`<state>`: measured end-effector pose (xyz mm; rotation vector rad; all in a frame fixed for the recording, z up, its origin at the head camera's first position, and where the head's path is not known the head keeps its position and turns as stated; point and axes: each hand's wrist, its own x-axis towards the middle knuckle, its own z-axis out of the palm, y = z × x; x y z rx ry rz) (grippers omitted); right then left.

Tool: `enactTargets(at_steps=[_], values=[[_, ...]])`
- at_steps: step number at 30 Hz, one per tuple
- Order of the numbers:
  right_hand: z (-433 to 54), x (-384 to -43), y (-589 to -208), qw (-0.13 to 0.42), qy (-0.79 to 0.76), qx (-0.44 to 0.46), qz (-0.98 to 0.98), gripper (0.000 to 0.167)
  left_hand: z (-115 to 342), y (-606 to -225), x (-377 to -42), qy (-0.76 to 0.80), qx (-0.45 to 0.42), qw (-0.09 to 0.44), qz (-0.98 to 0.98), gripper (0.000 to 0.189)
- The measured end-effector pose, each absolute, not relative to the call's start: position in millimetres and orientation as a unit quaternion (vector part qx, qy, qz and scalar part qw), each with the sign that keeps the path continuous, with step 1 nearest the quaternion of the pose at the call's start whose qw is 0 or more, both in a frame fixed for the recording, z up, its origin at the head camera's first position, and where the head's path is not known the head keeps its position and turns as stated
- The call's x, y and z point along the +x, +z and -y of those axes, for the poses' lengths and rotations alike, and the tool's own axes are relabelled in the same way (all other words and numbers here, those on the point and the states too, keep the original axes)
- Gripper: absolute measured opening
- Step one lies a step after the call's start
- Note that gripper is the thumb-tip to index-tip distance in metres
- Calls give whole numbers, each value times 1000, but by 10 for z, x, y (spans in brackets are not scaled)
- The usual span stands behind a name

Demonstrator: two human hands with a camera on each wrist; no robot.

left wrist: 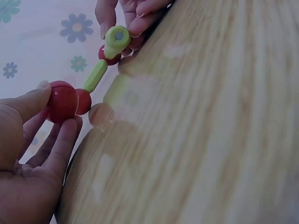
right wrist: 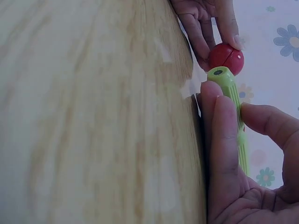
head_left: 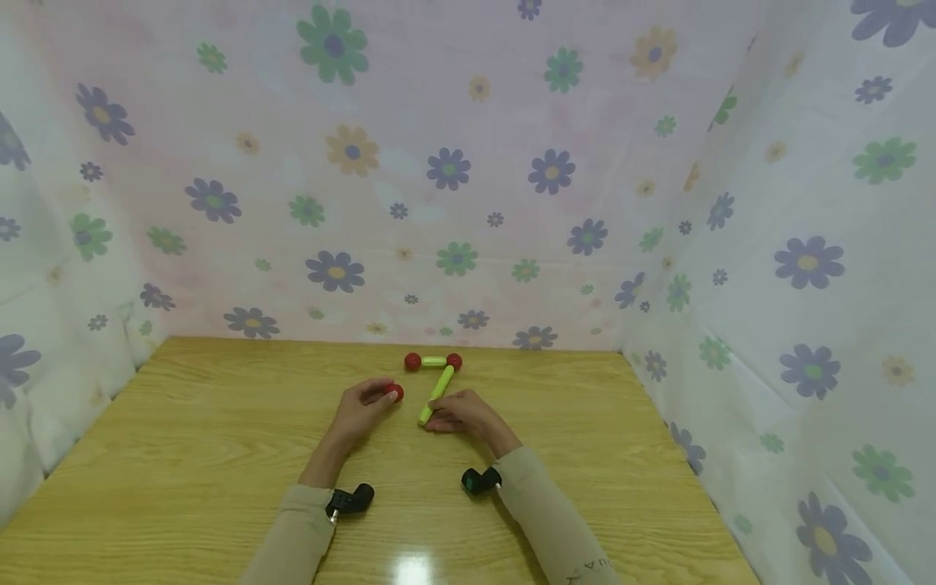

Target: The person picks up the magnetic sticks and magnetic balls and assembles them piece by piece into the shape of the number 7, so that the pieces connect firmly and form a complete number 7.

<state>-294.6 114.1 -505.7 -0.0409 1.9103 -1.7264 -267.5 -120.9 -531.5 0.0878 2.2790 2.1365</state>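
My left hand pinches a loose red ball between thumb and fingertips, close over the table. Opposite it, my right hand holds the near end of a long yellow-green rod, thumb on one side and fingers on the other. That rod's far end meets a second red ball. From there a shorter yellow-green rod runs left to a third red ball. A grey disc shows in the long rod's free end in the left wrist view. The right wrist view shows the pinched ball just beyond this end.
The wooden table reaches back to a hanging cloth printed with flowers. More flowered cloth closes off the right side, and the left likewise. Black devices are strapped at both wrists.
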Motion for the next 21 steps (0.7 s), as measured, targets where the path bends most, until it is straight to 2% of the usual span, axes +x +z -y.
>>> enactTargets(at_steps=[6, 14, 21], values=[[-1162, -2963, -5065, 285, -645, -26, -709, 28, 1227, -5341, -2670, 669, 46, 14, -742, 42], [-1236, -2978, -5096, 287, -648, -39, -704, 30, 1298, -5371, -2685, 649, 131, 88, -744, 44], [-1199, -2975, -5102, 291, -654, -46, -696, 30, 1322, -5389, -2670, 669, 146, 100, -722, 46]])
